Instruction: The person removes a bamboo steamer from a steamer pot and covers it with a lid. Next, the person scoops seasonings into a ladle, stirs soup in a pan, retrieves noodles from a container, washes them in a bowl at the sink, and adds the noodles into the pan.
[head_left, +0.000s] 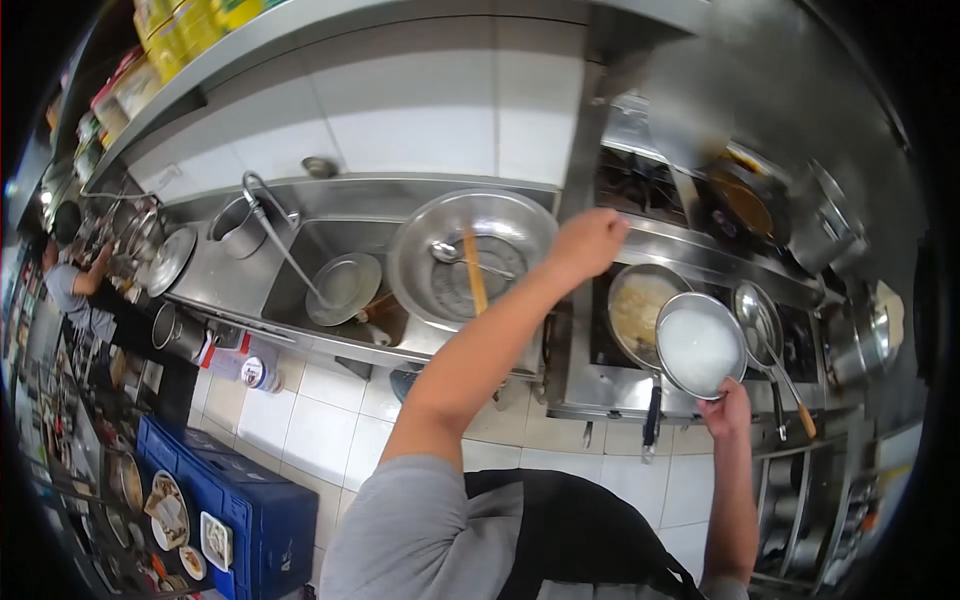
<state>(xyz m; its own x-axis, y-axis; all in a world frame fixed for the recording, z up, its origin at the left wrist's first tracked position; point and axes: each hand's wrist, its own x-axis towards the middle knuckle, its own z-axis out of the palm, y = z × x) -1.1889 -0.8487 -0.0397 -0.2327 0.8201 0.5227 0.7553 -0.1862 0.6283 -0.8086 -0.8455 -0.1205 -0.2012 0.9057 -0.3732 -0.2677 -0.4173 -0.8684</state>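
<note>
My right hand (724, 407) grips the near rim of a metal bowl (700, 345) full of white liquid, held over the stove beside a frying pan (650, 377). Pale yellowish food (640, 308) lies in that pan, whose black handle points toward me. My left hand (592, 243) is raised with its fingers curled, above the stove's left edge; whatever it may hold cannot be made out. Right of the bowl, a second pan (760, 325) has a long spoon (790, 388) resting across it.
A large metal basin (402, 262) with a ladle and wooden handle stands by the sink (318, 240). Behind the stove are a dark wok (745, 200) and a pot (825, 225). A blue cooler (270, 530) is on the floor; another person (78, 285) stands far left.
</note>
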